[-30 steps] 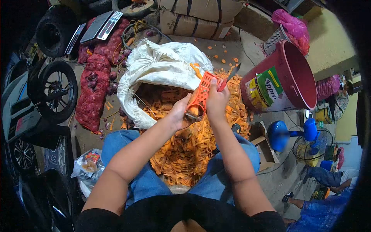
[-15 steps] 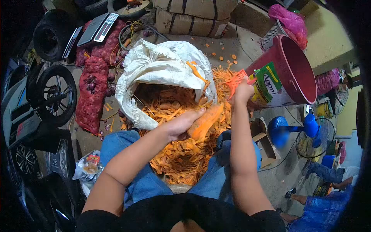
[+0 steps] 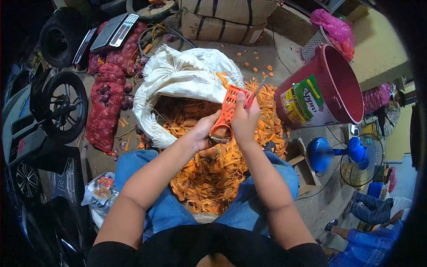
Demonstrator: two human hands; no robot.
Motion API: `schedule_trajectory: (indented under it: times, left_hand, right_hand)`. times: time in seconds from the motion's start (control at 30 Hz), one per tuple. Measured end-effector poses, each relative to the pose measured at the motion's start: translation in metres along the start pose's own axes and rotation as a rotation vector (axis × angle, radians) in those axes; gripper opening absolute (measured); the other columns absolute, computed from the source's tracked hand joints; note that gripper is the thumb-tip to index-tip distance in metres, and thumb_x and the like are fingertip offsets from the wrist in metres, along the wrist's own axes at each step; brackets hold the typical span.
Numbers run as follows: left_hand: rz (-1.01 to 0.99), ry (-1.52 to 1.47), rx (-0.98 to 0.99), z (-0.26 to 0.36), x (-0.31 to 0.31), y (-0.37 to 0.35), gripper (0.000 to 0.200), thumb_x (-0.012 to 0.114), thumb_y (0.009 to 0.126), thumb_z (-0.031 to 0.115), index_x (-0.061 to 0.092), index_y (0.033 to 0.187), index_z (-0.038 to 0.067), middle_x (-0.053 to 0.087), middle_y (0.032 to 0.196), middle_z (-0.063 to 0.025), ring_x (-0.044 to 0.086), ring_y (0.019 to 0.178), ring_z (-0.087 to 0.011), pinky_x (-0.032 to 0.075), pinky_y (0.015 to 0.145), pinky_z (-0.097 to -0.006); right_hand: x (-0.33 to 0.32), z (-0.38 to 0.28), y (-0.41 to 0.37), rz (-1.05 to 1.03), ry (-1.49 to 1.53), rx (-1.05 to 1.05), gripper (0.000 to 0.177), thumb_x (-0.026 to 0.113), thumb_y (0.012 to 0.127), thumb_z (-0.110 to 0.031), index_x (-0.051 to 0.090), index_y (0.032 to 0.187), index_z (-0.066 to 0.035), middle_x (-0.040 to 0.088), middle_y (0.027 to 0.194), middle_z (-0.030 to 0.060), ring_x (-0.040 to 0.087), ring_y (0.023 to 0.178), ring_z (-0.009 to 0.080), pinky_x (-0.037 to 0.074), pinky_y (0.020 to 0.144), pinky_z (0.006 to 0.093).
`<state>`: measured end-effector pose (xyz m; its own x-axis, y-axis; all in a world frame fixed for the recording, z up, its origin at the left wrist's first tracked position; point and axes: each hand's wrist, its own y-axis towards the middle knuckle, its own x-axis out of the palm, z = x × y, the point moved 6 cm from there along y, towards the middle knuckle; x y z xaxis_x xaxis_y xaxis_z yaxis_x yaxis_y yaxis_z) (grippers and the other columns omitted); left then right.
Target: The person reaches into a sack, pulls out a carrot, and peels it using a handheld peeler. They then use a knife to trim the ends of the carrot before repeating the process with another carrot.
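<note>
Now holds a red perforated peeler (image 3: pixel 228 107) and a red-handled knife (image 3: pixel 261 87) in the tightly curled fingers of the right hand (image 3: pixel 246 118) (with the blade pointing away from the body). Closes the left hand (image 3: pixel 204 133) around a carrot (image 3: pixel 221 132), mostly hidden at the near end of the peeler. Cannot tell the exact placing of the left fingertips. Keeps both hands above orange peelings (image 3: pixel 209 178), between a white sack (image 3: pixel 191 82) and a red bucket (image 3: pixel 327 89), nearer to the sack.

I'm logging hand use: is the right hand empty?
No, the right hand grips an orange perforated tool.
</note>
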<state>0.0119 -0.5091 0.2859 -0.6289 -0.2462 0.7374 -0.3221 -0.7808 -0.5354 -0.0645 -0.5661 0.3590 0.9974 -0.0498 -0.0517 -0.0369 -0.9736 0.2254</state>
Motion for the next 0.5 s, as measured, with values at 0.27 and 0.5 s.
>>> schedule_trajectory:
  times: [0.27,0.5]
  left_hand:
    - [-0.214,0.348,-0.174,-0.011,0.021,-0.028,0.039,0.031,0.084,0.037,0.044,0.097,0.003,0.053,0.077,-0.0066,0.053,0.062,-0.0152,0.046,0.057,-0.0267]
    - [0.01,0.116,0.008,0.011,0.01,-0.013,0.036,0.029,0.086,0.033,0.046,0.098,0.004,0.053,0.082,-0.006,0.053,0.067,-0.0138,0.045,0.059,-0.0275]
  right_hand:
    - [-0.086,0.035,0.058,0.491,-0.403,0.113,0.023,0.047,0.079,-0.02,0.05,0.074,0.002,0.05,0.064,0.0042,0.048,0.059,0.0123,0.039,0.053,0.0273]
    - [-0.009,-0.001,0.011,0.005,-0.138,-0.068,0.019,0.046,0.08,-0.017,0.048,0.074,0.001,0.049,0.063,0.0071,0.044,0.055,0.0137,0.037,0.052,0.0281]
